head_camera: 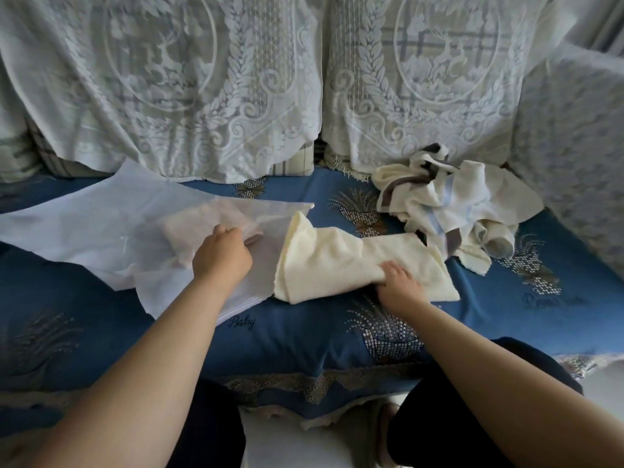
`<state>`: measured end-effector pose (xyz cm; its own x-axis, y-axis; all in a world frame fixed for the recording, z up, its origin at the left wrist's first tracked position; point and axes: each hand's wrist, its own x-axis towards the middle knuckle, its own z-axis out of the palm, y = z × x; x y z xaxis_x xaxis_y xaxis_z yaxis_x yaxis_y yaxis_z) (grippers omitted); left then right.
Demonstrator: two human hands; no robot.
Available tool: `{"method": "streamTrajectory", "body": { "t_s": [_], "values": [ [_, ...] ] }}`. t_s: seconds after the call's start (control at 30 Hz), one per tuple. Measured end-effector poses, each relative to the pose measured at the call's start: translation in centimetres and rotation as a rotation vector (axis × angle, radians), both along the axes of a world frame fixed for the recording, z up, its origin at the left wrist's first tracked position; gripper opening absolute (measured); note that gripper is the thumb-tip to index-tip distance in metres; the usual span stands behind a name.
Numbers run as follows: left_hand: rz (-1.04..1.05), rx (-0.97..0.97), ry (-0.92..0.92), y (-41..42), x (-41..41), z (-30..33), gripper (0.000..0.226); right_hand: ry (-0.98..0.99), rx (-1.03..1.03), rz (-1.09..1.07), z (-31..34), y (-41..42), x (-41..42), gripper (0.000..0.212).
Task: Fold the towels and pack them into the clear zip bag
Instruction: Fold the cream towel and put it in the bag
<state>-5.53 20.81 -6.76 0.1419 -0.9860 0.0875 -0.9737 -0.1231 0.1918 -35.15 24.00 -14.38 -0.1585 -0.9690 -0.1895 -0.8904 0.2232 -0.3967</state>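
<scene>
A folded cream towel (pixel 341 261) lies on the blue sofa seat, in the middle. My right hand (pixel 398 282) grips its near edge. To its left lies the clear zip bag (pixel 101 224), flat, with a pale folded towel (pixel 199 224) showing through the plastic. My left hand (pixel 221 253) holds the bag's open edge, fingers curled around the plastic. At the back right sits a loose heap of unfolded towels (pixel 449 201), cream with grey and light blue stripes.
The blue embroidered seat cover (pixel 304 342) carries everything. White lace covers (pixel 189 82) hang over the back cushions. A lace-covered armrest (pixel 574 153) rises on the right. My knees in dark trousers show at the bottom edge.
</scene>
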Motion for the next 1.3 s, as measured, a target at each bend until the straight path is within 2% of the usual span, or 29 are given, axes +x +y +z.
{"method": "streamTrajectory", "body": {
  "t_s": [0.07, 0.13, 0.2, 0.3, 0.4, 0.5, 0.57, 0.63, 0.7, 0.73, 0.8, 0.87, 0.93, 1.03, 1.1, 1.13, 1.23, 1.3],
  "values": [
    [-0.010, -0.017, 0.112, -0.4, 0.6, -0.1, 0.031, -0.357, -0.132, -0.268, 1.8, -0.1, 0.6, 0.046],
    [-0.041, -0.064, 0.238, -0.6, 0.9, -0.1, 0.035, -0.647, -0.307, -0.482, 4.1, 0.2, 1.0, 0.044],
    [-0.041, -0.093, 0.338, -0.5, 0.7, 0.2, 0.037, -0.832, -0.535, -0.504, 6.5, 1.4, 1.9, 0.037],
    [-0.031, -0.113, 0.541, 0.1, -0.6, 1.1, 0.038, -0.869, -0.802, -0.331, 9.4, 3.3, 4.6, 0.044],
    [-0.052, -0.072, 0.685, 0.9, -2.5, 1.5, 0.041, -0.771, -0.721, 0.010, 8.5, 4.0, 8.3, 0.047],
    [-0.078, -0.054, 0.731, 1.6, -3.8, 1.5, 0.043, -0.330, -0.328, 0.328, 4.3, 4.2, 12.2, 0.065],
    [-0.097, -0.081, 0.736, 2.0, -4.0, 1.6, 0.044, -0.014, -0.217, 0.513, 1.9, 4.8, 14.1, 0.060],
    [-0.138, -0.112, 0.680, 2.4, -3.8, 1.8, 0.046, 0.185, -0.222, 0.600, 1.1, 4.9, 15.1, 0.051],
    [-0.170, -0.133, 0.616, 2.8, -3.5, 1.8, 0.047, 0.203, -0.171, 0.608, 1.4, 4.4, 15.5, 0.047],
    [-0.183, -0.152, 0.581, 3.0, -3.3, 1.7, 0.047, 0.133, -0.111, 0.590, 1.8, 4.0, 15.5, 0.044],
    [-0.195, -0.204, 0.505, 3.3, -2.9, 1.7, 0.049, -0.231, -0.040, 0.425, 2.9, 3.4, 15.3, 0.035],
    [-0.202, -0.233, 0.481, 3.5, -2.5, 1.5, 0.050, -0.710, -0.132, 0.077, 4.0, 3.3, 15.1, 0.030],
    [-0.232, -0.209, 0.512, 3.6, -2.1, 1.3, 0.046, -1.034, -0.229, -0.166, 4.9, 3.5, 15.1, 0.031],
    [-0.284, -0.186, 0.579, 3.6, -1.5, 1.3, 0.038, -1.239, -0.226, -0.123, 5.1, 3.1, 15.9, 0.031],
    [-0.279, -0.213, 0.608, 3.9, -1.1, 1.8, 0.040, -1.210, -0.129, -0.019, 5.0, 2.3, 16.6, 0.028],
    [-0.282, -0.231, 0.626, 4.0, -0.8, 2.0, 0.041, -1.111, -0.073, 0.082, 4.9, 1.7, 16.8, 0.026],
    [-0.300, -0.217, 0.686, 4.5, -0.2, 2.5, 0.045, -0.549, 0.136, 0.602, 4.5, 1.2, 16.9, 0.019],
    [-0.290, -0.197, 0.695, 4.8, -0.1, 2.5, 0.045, -0.364, 0.184, 0.745, 4.5, 1.9, 17.0, 0.024]
  ]
}}
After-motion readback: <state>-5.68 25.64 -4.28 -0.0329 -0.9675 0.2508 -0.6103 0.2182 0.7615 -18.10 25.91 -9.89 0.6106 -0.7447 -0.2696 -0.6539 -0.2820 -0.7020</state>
